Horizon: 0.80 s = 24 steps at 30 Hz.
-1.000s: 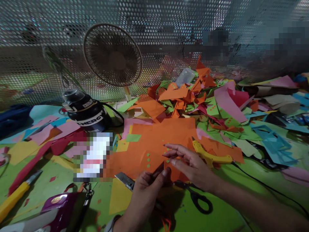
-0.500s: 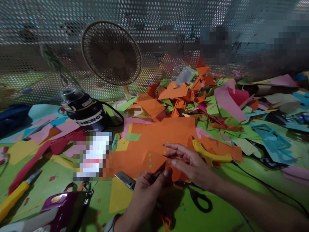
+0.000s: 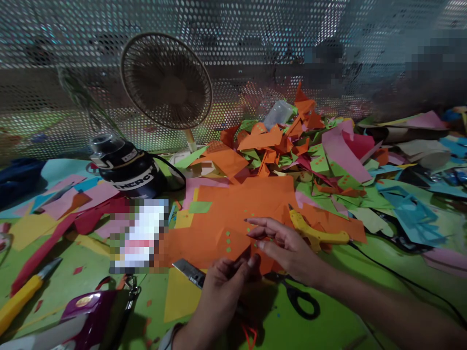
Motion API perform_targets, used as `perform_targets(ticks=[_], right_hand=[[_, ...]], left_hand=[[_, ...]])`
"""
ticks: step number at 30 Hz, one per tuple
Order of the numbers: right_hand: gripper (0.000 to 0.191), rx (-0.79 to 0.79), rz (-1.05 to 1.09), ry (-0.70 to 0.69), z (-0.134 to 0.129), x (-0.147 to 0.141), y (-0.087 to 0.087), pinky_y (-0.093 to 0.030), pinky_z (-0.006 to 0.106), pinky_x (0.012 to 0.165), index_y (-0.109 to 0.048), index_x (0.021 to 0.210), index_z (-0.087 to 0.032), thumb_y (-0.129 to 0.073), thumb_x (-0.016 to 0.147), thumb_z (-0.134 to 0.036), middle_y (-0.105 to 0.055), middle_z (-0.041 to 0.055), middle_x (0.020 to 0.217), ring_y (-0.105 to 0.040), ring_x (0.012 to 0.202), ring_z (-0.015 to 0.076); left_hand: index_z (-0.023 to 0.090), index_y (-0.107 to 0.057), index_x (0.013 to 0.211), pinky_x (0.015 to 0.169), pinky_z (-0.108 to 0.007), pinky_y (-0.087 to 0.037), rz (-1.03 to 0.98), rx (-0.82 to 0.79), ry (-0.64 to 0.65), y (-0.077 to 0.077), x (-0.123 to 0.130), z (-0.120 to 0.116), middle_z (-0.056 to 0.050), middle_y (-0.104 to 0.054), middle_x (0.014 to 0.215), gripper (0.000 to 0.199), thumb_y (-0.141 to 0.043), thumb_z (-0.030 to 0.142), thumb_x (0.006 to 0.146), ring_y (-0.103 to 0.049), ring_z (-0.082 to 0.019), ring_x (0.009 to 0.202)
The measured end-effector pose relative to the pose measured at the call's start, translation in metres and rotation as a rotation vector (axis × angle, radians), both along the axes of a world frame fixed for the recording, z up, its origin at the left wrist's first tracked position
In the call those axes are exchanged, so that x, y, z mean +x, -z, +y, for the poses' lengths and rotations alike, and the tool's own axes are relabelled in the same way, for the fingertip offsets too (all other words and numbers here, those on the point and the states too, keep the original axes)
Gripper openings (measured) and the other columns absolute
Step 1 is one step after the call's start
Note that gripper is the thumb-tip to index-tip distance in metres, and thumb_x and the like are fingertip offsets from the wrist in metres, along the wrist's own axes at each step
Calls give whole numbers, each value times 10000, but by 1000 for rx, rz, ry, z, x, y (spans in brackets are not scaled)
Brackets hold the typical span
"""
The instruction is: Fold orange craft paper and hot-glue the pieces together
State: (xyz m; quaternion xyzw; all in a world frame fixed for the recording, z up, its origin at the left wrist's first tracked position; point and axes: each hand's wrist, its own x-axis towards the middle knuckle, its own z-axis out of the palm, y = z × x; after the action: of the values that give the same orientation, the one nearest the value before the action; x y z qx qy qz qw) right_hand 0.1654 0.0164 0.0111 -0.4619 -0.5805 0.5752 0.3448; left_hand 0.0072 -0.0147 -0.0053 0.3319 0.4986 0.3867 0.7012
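Observation:
A small piece of orange paper (image 3: 233,239) with a row of green dots is pinched between the thumb and fingers of my left hand (image 3: 224,289). Its lower edge is hidden by that hand. To the right, my right hand (image 3: 286,248) hovers over the paper with fingers stretched and apart, holding nothing visible. Beneath both lies a large orange sheet (image 3: 248,194), with a few loose green dots near my right fingertips. A utility knife (image 3: 188,272) rests beside my left hand. Black-handled scissors (image 3: 302,301) lie below my right wrist, blades partly covered.
A yellow glue gun (image 3: 317,233) with a cord lies right of my right hand. Coloured paper scraps (image 3: 270,146) are heaped behind. Left are a dark bottle (image 3: 134,170), a blurred-out phone (image 3: 142,233), a yellow-handled cutter (image 3: 25,294) and a purple case (image 3: 91,311). A fan (image 3: 166,82) stands behind.
The dotted orange paper has shifted very slightly to the right in my left hand. Both hands keep nearly the same pose, and the view has moved a little.

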Motion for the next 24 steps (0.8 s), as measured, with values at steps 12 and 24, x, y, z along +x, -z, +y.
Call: perform_targets(ticks=[12,24], right_hand=[[344,-21,44,-20,0,4,-1,-446,376,976,-549,1248,-244,-495,910,-284,-635,58,1109,-574,1107,185],[429,57,3,-91,-8,-7,5,-502,323,851,-434,1374,-241,-444,963,-361,-659,21,900,-649,831,138]], left_hand=[[164,-729,707,590,-250,-514,-33,7,-66,2,2,-2,-31,-661,602,263,-805,408,645,-603,-152,580],[149,-675,535,526,-208,-466,-41,29,19,6,0,-2,-16,-639,547,341,-775,443,675,-559,-112,517]])
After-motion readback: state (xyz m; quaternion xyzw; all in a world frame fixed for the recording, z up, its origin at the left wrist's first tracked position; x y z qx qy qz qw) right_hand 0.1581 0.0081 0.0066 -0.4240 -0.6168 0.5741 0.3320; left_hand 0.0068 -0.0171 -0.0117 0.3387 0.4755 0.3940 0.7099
